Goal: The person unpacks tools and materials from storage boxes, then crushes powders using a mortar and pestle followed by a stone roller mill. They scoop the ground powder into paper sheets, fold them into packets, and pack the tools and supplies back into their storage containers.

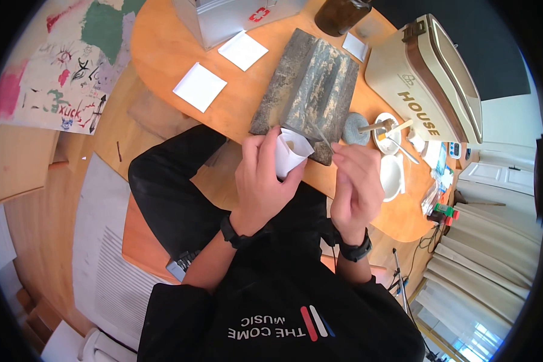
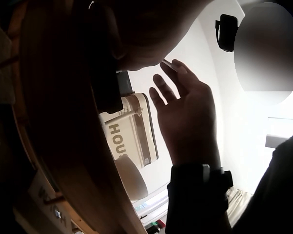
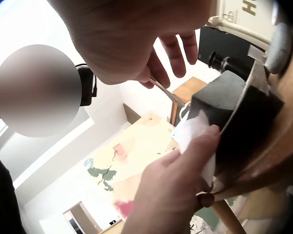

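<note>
The left hand grips a small white paper packet, its mouth spread and something yellowish inside, at the near edge of a dark stone block. Just right of the packet, the right hand pinches a thin metal tool that points toward the stone. In the right wrist view the tool comes from between thumb and fingers above the paper. The left wrist view shows the right hand with its other fingers spread apart.
Two white paper squares lie left of the stone, near a silver box. A brown jar stands behind. At right are a cream HOUSE box, a round grey stone, small white dishes and a brush.
</note>
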### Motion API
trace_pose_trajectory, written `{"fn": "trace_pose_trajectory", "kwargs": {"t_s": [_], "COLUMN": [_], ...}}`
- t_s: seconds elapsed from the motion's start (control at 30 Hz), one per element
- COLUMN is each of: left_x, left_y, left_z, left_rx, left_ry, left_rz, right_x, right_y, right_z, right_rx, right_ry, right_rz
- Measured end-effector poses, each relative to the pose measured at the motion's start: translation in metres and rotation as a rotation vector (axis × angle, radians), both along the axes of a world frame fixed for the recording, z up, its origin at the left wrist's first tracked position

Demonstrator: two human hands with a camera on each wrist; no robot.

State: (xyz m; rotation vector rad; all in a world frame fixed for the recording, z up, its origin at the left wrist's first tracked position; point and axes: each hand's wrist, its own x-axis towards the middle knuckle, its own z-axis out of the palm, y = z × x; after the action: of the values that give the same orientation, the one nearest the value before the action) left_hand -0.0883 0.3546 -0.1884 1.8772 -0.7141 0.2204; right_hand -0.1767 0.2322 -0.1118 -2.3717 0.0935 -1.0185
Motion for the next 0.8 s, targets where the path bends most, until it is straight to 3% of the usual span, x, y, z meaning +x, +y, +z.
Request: {"fn": "trace_pose_trajectory", "kwargs": {"t_s": [0.1, 0.23, 0.33, 0.4, 0.47, 0.5, 0.53, 0.6, 0.8], "left_x": [-0.002, -0.003, -0.004, -0.004, -0.005, -0.005, -0.005, -0.005, -0.003], "left_y": [0.001, 0.002, 0.001, 0.001, 0.001, 0.001, 0.0, 0.001, 0.002], "left_z": [0.004, 0.004, 0.004, 0.004, 0.003, 0.002, 0.002, 0.004, 0.004], "left_rx": [-0.012, -0.017, -0.005, -0.004, -0.002, -0.005, -0.009, -0.002, 0.001], "left_ry": [0.056, 0.114, 0.118, 0.121, 0.13, 0.122, 0.113, 0.117, 0.114], "left_rz": [-0.024, -0.041, -0.039, -0.038, -0.04, -0.039, -0.037, -0.04, -0.034], "right_x": [-0.014, -0.008, -0.005, 0.002, 0.021, 0.032, 0.04, 0.054, 0.033], "right_y": [-0.004, 0.0, -0.003, -0.013, -0.029, -0.036, -0.04, -0.046, -0.027], "right_z": [-0.032, -0.05, -0.045, -0.045, -0.023, -0.006, 0.006, 0.024, 0.059], "right_rx": [0.394, 0.626, 0.599, 0.646, 0.3, 0.116, 0.116, -0.099, -0.095], "right_ry": [-0.049, -0.183, -0.14, -0.233, -0.086, 0.011, 0.012, 0.2, 0.362], "right_rz": [0.024, -0.031, 0.088, 0.104, -0.149, -0.132, -0.134, 0.075, 0.176]}}
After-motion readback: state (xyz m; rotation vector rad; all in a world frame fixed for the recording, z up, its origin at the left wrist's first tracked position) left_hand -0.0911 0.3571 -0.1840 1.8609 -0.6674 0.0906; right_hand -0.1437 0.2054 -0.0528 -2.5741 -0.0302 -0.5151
